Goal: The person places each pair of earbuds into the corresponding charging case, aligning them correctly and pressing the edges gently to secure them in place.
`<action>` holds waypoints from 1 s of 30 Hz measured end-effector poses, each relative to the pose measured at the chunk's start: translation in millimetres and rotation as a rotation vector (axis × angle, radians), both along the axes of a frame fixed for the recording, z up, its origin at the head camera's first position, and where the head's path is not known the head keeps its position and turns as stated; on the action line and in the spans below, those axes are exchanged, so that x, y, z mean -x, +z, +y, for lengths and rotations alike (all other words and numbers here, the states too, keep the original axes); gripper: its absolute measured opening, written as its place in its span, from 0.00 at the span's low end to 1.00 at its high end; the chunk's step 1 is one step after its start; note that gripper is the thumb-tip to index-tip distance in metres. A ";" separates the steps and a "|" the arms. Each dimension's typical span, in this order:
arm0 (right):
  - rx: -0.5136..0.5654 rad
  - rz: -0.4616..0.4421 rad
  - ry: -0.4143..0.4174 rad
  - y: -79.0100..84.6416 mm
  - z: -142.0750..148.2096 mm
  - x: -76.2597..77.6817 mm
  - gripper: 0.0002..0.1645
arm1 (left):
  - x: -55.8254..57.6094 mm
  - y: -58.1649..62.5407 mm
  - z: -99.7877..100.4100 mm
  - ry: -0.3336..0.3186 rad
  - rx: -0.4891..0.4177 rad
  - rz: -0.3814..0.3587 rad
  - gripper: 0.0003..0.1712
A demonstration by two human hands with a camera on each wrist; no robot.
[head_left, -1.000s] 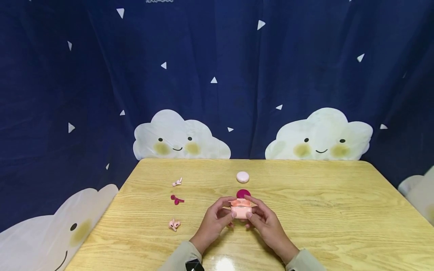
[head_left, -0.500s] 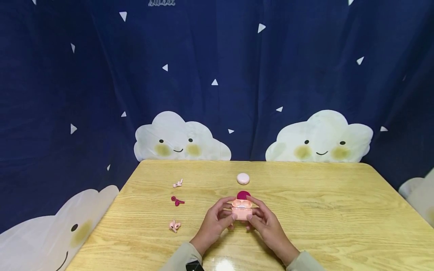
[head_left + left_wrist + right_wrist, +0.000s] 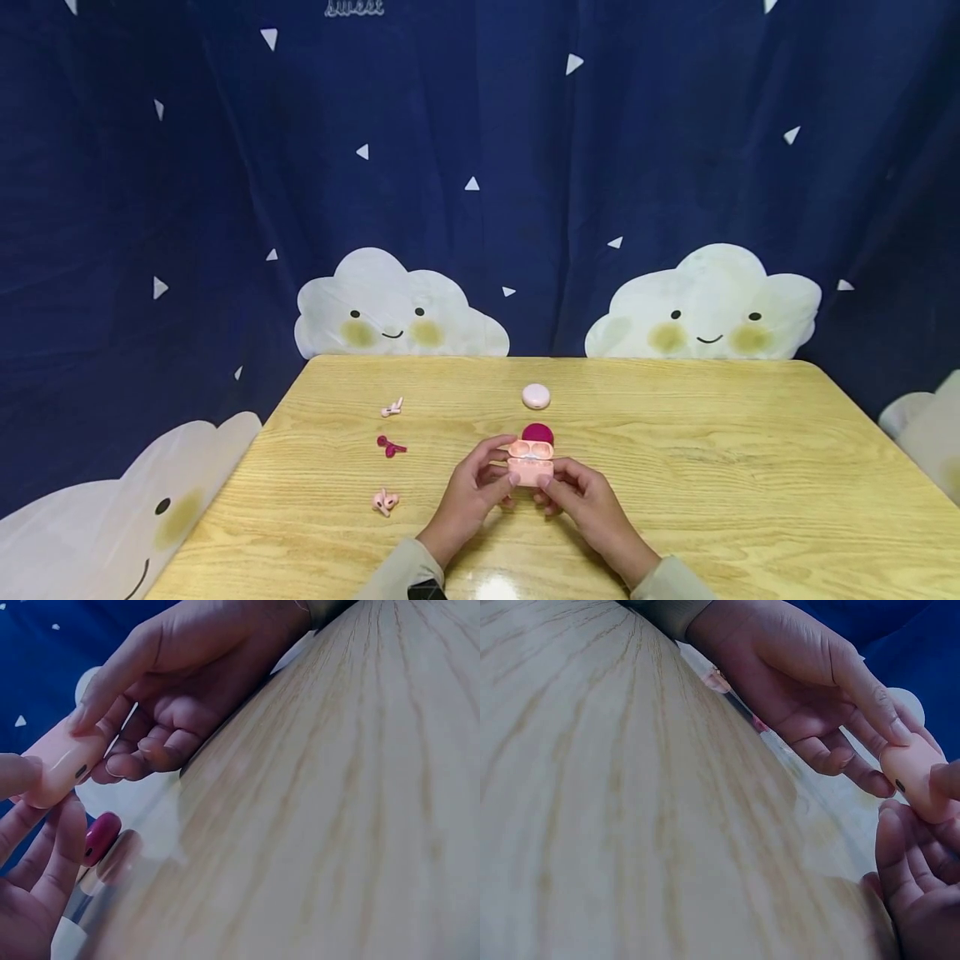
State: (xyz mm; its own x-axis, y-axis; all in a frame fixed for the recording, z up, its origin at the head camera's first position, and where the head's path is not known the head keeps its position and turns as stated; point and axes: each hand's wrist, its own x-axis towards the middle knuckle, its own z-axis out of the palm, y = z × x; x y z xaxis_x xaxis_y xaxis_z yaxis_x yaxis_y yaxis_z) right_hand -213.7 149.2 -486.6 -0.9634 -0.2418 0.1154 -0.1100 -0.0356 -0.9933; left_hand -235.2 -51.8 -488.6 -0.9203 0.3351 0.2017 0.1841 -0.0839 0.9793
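Both the L hand (image 3: 463, 500) and the R hand (image 3: 592, 504) are clamped on the peach case (image 3: 531, 474), held up off the desk (image 3: 712, 467) b/w them. Its lid (image 3: 531, 450) is tipped back, two hollows showing inside. L thumb's on the near face at the L end, w/ the index finger up by the lid; R thumb's on the R end of that face — other R fingers partly hidden. Just beyond, partly covered by the lid in the head view: magenta round case (image 3: 537, 432); further back, pale pink round case (image 3: 536, 396). Well off to the L, earbuds in a rough column: peach pair (image 3: 390, 501) nearest the person, magenta pair (image 3: 391, 450) mid, pale pink pair (image 3: 389, 410) at back. Past the desk's far edge — navy curtain (image 3: 525, 125) w/ smiling white clouds (image 3: 390, 283).
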 end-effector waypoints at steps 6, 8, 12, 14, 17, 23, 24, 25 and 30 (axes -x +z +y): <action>-0.010 0.023 0.012 -1.9 1.4 0.7 0.20 | -0.6 7.3 -2.7 -0.005 0.076 0.025 0.29; -0.007 0.023 0.005 -2.3 1.5 0.7 0.19 | -3.0 17.3 -5.2 -0.022 0.115 0.041 0.30; -0.002 0.034 0.004 -2.6 1.3 0.8 0.19 | -7.5 45.0 -16.5 -0.060 0.209 0.069 0.31; 0.000 0.035 0.004 -2.0 0.8 0.6 0.19 | -7.2 56.8 -24.4 -0.067 0.267 0.092 0.30; 0.003 0.041 0.003 -1.9 0.0 0.2 0.19 | -1.3 64.8 -37.6 -0.052 0.371 0.133 0.27; 0.012 0.055 0.013 -3.8 0.0 0.4 0.19 | 8.5 74.5 -69.5 -0.056 0.645 0.242 0.18; 0.010 0.058 0.014 -4.0 0.0 0.6 0.19 | 8.3 77.8 -75.0 -0.062 0.682 0.242 0.17; 0.009 0.062 0.015 -4.2 0.0 0.8 0.18 | 8.3 80.9 -80.5 -0.068 0.718 0.244 0.16; 0.009 0.069 0.019 -3.5 0.2 0.6 0.18 | 9.0 88.5 -102.5 -0.055 0.826 0.215 0.12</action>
